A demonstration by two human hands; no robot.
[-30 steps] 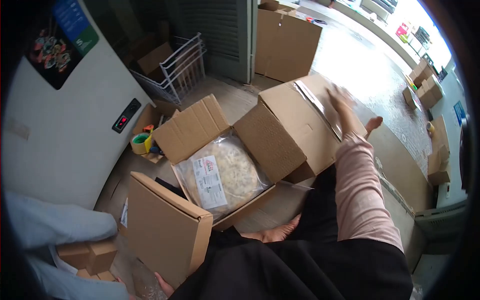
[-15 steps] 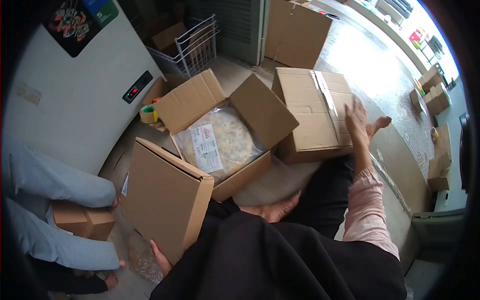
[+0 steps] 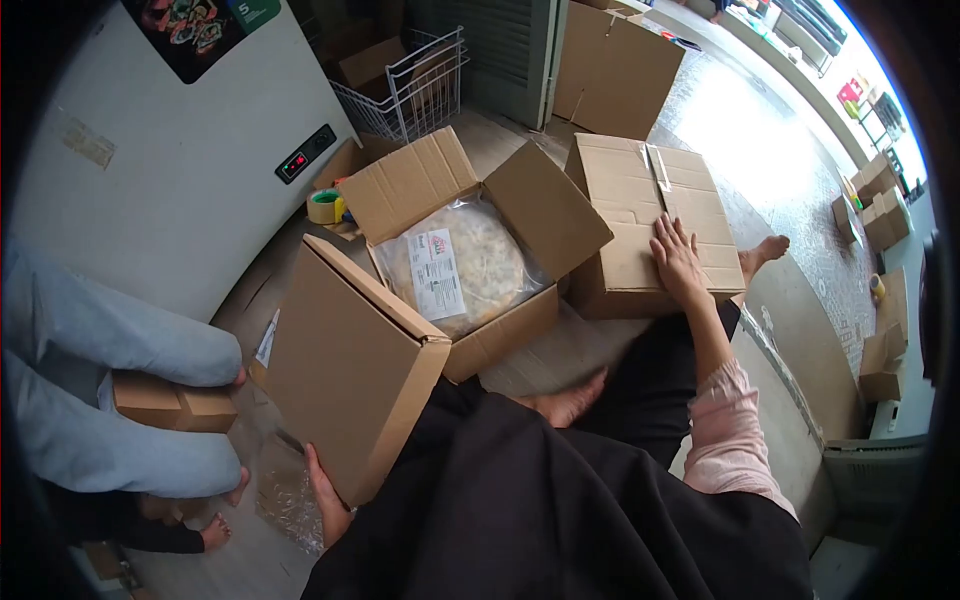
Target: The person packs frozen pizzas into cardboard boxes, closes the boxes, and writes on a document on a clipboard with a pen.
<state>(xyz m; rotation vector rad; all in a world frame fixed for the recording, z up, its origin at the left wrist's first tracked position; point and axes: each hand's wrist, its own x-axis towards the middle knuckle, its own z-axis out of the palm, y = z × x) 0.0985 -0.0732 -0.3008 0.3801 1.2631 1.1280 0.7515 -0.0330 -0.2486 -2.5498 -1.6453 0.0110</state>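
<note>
My left hand (image 3: 328, 497) grips the lower edge of a flat brown cardboard box (image 3: 350, 350), which stands tilted against my leg; part of that hand is hidden by the box. My right hand (image 3: 682, 265) lies flat, fingers spread, on top of a taped cardboard carton (image 3: 625, 190) at the right. Between the two sits an open carton (image 3: 500, 335) with its flaps up. Inside it is a round, pale, pizza-like food (image 3: 480, 255) in clear plastic wrap, bearing a white label (image 3: 437, 274).
A white appliance (image 3: 190, 170) with a red display stands at the left. Tape rolls (image 3: 323, 206) lie beside the open carton. A wire basket (image 3: 425, 85) is behind it. Another person's jeans-clad legs (image 3: 130, 330) are close on my left. Crumpled clear plastic (image 3: 290, 505) lies on the floor.
My right hand has moved left and toward me across the carton top, from its right edge to its near middle. The view has shifted slightly; my left hand still holds the flat box.
</note>
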